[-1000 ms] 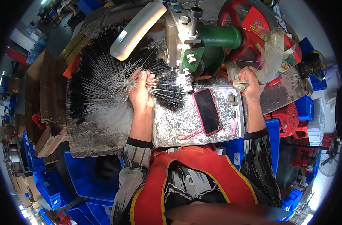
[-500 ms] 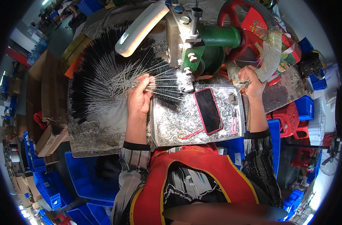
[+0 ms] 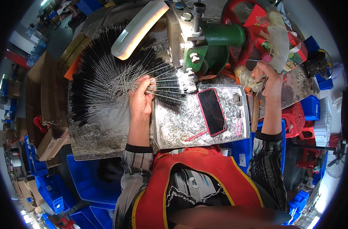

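Two hands are in our view: left of centre, the left hand (image 3: pixel 141 101) pinches the wire stems of some black-bristled brushes (image 3: pixel 169 84), whose right ends we lose in the glare by the green machine (image 3: pixel 223 36). Right of centre, the right hand (image 3: pixel 271 79) curls near the red wheel (image 3: pixel 252 38), which the top edge cuts off; its fingertips are partly hidden, so we cannot tell what it grips.
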`<action>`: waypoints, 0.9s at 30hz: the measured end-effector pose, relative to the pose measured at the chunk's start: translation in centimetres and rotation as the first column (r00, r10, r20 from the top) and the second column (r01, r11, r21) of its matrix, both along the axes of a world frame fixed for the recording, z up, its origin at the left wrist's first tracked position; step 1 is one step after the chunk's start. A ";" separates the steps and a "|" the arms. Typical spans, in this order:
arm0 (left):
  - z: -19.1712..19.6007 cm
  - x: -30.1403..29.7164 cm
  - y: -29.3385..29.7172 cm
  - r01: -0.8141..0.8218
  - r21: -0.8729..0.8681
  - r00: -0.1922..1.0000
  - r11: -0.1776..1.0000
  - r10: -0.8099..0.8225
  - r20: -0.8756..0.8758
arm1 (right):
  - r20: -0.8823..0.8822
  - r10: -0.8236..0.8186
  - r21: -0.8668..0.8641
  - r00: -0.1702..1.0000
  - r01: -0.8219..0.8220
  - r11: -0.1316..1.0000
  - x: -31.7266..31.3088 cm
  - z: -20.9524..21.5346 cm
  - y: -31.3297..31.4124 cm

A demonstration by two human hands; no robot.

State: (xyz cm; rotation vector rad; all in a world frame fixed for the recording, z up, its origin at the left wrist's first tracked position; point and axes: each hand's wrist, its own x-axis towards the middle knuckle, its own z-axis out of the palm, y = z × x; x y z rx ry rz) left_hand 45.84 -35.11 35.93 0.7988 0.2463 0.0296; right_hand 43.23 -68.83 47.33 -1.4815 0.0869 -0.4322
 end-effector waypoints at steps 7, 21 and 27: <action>0.0 0.0 -0.2 -0.015 -0.051 1.000 0.999 0.015 -0.002 | 0.065 0.014 0.048 0.998 -0.018 0.999 0.0 -0.9 -0.2; 0.3 0.1 -0.4 0.012 -0.025 0.999 1.000 -0.011 0.040 | 0.335 -0.010 -0.020 0.942 0.018 1.000 0.8 -5.0 0.4; 0.4 -0.2 -0.4 0.021 -0.024 0.997 0.999 -0.019 0.077 | 0.125 0.019 0.029 0.992 -0.023 0.999 0.2 -1.3 0.2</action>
